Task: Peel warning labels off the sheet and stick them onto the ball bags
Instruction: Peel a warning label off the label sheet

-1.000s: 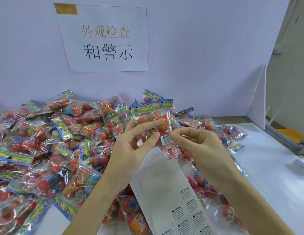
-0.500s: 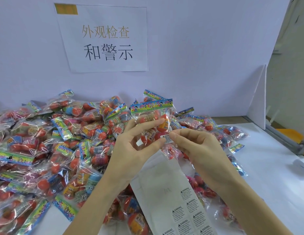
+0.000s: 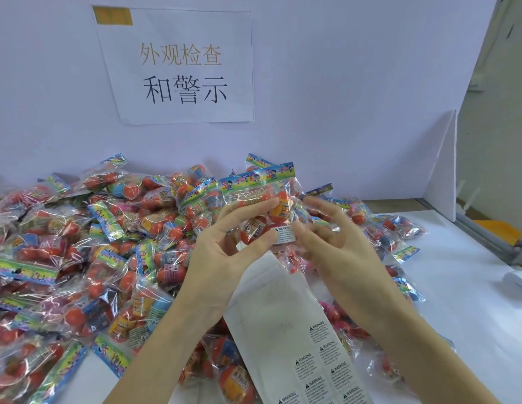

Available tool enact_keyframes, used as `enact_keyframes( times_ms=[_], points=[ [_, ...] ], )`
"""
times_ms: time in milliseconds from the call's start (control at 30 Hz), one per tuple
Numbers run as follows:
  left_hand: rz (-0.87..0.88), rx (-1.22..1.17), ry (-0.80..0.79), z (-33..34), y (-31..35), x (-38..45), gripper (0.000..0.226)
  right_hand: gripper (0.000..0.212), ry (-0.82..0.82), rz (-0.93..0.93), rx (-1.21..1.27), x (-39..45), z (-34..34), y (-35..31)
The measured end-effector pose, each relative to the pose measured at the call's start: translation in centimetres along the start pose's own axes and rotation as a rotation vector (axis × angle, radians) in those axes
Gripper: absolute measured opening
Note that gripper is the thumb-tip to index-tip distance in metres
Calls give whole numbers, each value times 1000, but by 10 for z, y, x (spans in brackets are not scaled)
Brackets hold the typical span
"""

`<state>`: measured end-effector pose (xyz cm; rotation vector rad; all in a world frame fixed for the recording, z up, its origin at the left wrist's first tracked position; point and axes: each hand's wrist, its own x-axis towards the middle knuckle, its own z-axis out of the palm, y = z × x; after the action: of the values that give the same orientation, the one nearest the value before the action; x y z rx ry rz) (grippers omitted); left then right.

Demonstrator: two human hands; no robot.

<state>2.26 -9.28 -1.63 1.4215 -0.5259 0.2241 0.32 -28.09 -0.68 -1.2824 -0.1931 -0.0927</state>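
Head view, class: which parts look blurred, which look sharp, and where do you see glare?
Head view: the right hand is smeared by motion blur, its fingers soft; the left hand and the label read sharp; white glare glints off the bags; the frame's edges bend, wide-angle.

Two hands, one label sheet [image 3: 286,325], one wall sign [image 3: 178,65], uncountably many ball bags [image 3: 79,258].

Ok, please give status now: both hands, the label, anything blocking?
Left hand grips held ball bag. Right hand open, blurred, beside it. Warning label on the bag. Label sheet below, labels left. Nothing blocking.
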Motion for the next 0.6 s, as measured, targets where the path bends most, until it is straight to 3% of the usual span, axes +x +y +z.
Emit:
enact_keyframes(
  times_ms=[100, 200, 300, 500, 600],
  points=[
    [4, -37, -6, 1, -1, 0, 36, 34, -98, 135, 116, 0, 2, 1],
    [48, 66, 17, 4, 0, -1, 32, 44, -88, 57, 11, -2, 6, 5],
    [74, 83, 26, 6, 3, -2, 30, 31, -71, -42, -159, -3, 7, 7],
    [11, -17, -16, 4, 3, -1, 29, 17, -192, 117, 249, -1, 7, 8],
    [49, 64, -22, 3, 6, 0, 31, 50, -218, 108, 83, 1, 7, 11]
  ],
)
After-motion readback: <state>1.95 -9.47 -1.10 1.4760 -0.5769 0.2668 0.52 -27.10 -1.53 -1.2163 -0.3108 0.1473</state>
